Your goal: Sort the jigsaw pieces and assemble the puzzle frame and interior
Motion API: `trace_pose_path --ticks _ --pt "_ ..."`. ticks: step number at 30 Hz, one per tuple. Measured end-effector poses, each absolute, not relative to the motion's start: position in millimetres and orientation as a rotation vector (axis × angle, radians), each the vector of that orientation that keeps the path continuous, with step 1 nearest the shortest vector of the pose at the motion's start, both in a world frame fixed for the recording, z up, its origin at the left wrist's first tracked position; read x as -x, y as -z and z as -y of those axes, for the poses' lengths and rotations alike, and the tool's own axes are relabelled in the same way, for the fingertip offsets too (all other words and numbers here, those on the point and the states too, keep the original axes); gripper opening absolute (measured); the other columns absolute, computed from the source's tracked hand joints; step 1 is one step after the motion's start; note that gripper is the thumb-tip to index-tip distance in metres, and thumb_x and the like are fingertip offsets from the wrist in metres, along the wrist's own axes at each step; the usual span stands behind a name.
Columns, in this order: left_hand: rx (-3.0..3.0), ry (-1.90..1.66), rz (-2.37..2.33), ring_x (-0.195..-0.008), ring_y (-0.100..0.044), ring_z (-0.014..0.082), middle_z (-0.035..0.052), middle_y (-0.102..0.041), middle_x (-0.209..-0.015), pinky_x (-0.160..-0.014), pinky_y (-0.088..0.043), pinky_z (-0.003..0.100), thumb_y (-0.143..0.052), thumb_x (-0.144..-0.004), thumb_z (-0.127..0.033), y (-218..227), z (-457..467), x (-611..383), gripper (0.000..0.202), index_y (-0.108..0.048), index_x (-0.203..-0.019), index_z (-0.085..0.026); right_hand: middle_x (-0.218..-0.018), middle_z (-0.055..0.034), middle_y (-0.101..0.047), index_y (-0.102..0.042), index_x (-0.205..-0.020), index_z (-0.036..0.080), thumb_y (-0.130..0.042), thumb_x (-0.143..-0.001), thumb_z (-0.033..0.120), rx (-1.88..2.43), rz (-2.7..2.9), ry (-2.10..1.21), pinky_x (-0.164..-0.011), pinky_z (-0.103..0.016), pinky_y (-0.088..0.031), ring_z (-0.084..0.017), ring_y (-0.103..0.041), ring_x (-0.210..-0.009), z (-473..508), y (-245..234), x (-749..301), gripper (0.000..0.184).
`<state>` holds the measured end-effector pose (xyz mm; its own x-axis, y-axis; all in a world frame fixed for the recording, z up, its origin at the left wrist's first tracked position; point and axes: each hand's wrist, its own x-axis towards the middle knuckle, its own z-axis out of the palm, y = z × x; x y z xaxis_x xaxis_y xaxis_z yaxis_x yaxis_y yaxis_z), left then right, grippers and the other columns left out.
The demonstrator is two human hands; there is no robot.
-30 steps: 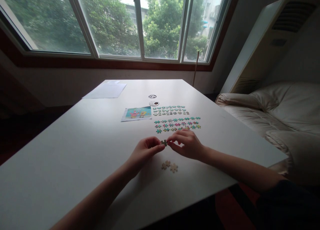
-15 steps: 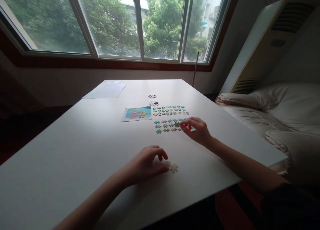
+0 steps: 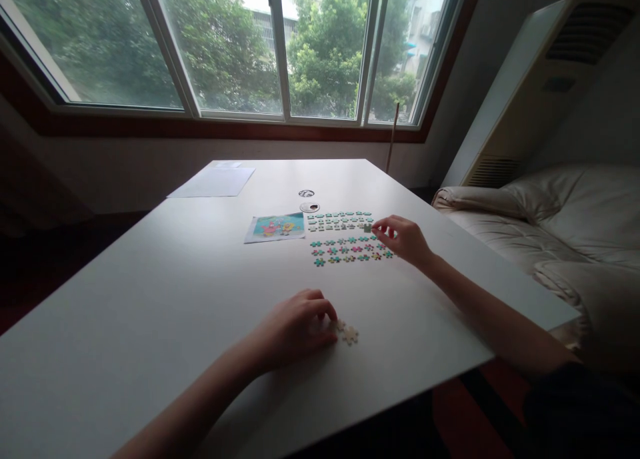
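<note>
Two hands are at work on our white table [image 3: 150,299]. Our right hand [image 3: 404,239] reaches out toward 1 o'clock. Its thumb and forefinger are nipped on a small dark puzzle piece [image 3: 367,228], just at the 3 o'clock end of the far rows of pieces [image 3: 340,220]. The coloured rows [image 3: 350,249] lie right beside the wrist, on its 9 o'clock side. Our left hand [image 3: 295,327] rests curled near 6 o'clock, fingertips touching the pale joined pieces [image 3: 349,334]; we cannot tell whether it grips them or only presses them flat.

To handle this well, we judge the pinch should stay light and on the piece's edges. The wrist should be carried high so that it does not sweep the coloured rows out of line. The left fingertips would do best bearing straight down, so the pale cluster does not slide.

For edges, the table's near rim runs close behind the pale pieces toward 5 o'clock, and our right forearm crosses the rim at 3 o'clock, with bedding [image 3: 575,212] beyond. The cartoon picture [image 3: 275,226] sits at 12 o'clock, two round discs [image 3: 309,207] just past it, and a sheet of paper [image 3: 213,181] at 11. From 8 to 10 o'clock the tabletop gives us broad room to move
</note>
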<state>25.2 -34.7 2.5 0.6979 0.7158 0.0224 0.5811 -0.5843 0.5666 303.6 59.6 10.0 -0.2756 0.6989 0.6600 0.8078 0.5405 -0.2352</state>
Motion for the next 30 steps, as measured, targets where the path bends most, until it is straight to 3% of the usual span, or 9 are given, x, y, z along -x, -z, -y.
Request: trace_pose_path --ticks 5,10,30 --pt "-2.396 -0.352 -1.026 -0.078 -0.055 0.0165 0.0023 -0.059 -0.088 -0.069 -0.043 0.025 -0.061 -0.076 -0.025 0 35 -29 0.013 -0.064 -0.088 -0.023 -0.067 -0.0034 -0.066 -0.069 -0.081 0.018 -0.06 -0.074 0.038 1.613 1.823 -0.083 -0.058 -0.025 -0.043 -0.014 -0.058 -0.06 -118 5 -358 0.024" --pt "-2.423 -0.389 -1.041 -0.075 -0.056 0.0153 0.0019 -0.059 -0.085 -0.068 -0.042 0.024 -0.055 -0.08 -0.025 3 34 -32 0.011 -0.064 -0.085 -0.023 -0.07 -0.0052 -0.068 -0.071 -0.079 0.017 -0.062 -0.069 0.038 1.714 1.83 -0.188 -0.057 -0.025 -0.043 -0.016 -0.06 -0.063 -142 29 -394 0.025" --pt "-2.502 -0.396 -0.962 -0.077 -0.058 0.0148 0.005 -0.06 -0.09 -0.066 -0.044 0.022 -0.048 -0.085 -0.019 4 28 -29 0.019 -0.066 -0.087 -0.021 -0.084 -0.004 -0.065 -0.071 -0.089 0.02 -0.054 -0.077 0.022 1.538 2.085 -0.101 -0.068 -0.025 -0.043 -0.012 -0.054 -0.067 -135 40 -382 0.021"
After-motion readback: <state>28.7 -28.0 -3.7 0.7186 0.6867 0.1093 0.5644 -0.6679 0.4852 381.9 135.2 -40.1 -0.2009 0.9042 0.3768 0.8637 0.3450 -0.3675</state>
